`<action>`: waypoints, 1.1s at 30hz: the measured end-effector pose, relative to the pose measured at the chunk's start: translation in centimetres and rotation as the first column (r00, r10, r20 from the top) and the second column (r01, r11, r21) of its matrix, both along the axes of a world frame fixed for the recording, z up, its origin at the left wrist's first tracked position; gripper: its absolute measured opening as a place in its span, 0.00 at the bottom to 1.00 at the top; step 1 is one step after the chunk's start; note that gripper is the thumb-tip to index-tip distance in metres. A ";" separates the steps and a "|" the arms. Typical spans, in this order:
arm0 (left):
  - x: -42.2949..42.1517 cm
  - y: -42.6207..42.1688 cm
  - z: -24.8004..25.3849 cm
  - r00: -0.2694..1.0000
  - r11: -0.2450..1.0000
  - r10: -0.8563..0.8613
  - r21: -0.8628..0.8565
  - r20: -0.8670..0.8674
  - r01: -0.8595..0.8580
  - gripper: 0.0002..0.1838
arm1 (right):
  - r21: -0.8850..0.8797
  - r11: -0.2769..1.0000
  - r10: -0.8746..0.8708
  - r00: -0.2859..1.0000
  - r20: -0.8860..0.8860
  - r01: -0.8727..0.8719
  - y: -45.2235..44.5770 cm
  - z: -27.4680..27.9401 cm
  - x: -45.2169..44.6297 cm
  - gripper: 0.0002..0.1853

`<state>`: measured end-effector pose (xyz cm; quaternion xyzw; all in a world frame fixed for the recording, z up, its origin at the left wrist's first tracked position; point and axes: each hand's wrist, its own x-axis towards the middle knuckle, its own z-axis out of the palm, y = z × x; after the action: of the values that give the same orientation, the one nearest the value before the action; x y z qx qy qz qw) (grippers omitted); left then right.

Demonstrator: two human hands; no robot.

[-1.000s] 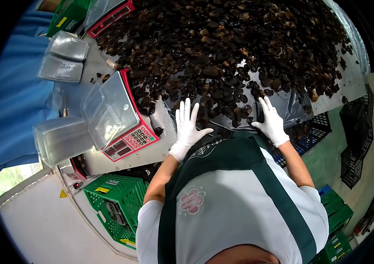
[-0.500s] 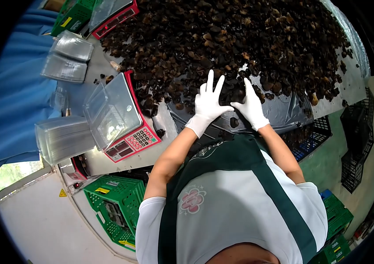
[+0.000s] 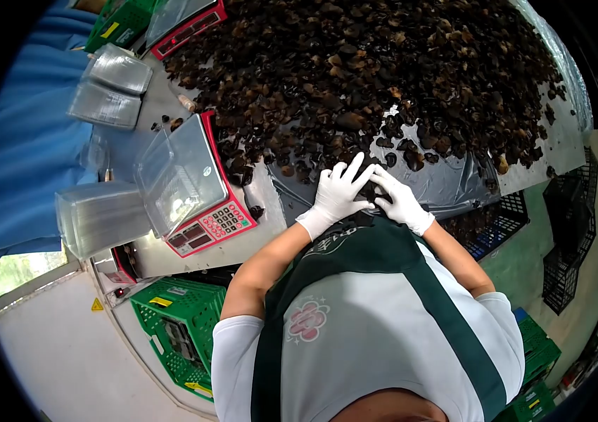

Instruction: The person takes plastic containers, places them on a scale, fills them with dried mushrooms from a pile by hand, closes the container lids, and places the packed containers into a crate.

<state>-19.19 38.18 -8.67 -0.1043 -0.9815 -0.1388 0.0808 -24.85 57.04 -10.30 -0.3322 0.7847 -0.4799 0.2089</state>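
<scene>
My left hand [image 3: 341, 191], in a white glove, is at the near edge of the table with its fingers stretched out and its thumb apart. Facing it, my right hand [image 3: 400, 202], gloved too, has its fingers curved toward the left one, and the fingertips of both nearly meet. Some dark pieces show in the gap between the hands, partly hidden by the fingers. Beyond them spreads a big heap of dark brown, curled wood ear mushrooms [image 3: 355, 77] on black plastic sheeting [image 3: 447, 184].
Left of the heap stands a red scale [image 3: 225, 221] with a clear plastic tray [image 3: 172, 186] on it. Stacked clear trays [image 3: 102, 219] are beside it, and a second scale [image 3: 185, 29] is farther back. Below are green crates [image 3: 179, 309]; black crates [image 3: 568, 232] lie at right.
Both hands have drawn back toward my body and closer together. A patch of table and sheeting is now bared in front of the right hand, where mushrooms lay.
</scene>
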 end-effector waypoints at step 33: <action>0.8 -15.9 4.5 0.627 -0.122 0.708 0.931 0.325 -0.344 0.15 | 0.116 0.955 -0.246 0.948 -0.201 0.272 0.2 0.8 -1.0 0.31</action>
<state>-18.35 22.29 -4.15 0.3627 -0.5779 -0.6590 0.3165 -25.87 57.25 -9.51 -0.2533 0.8698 -0.4129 0.0935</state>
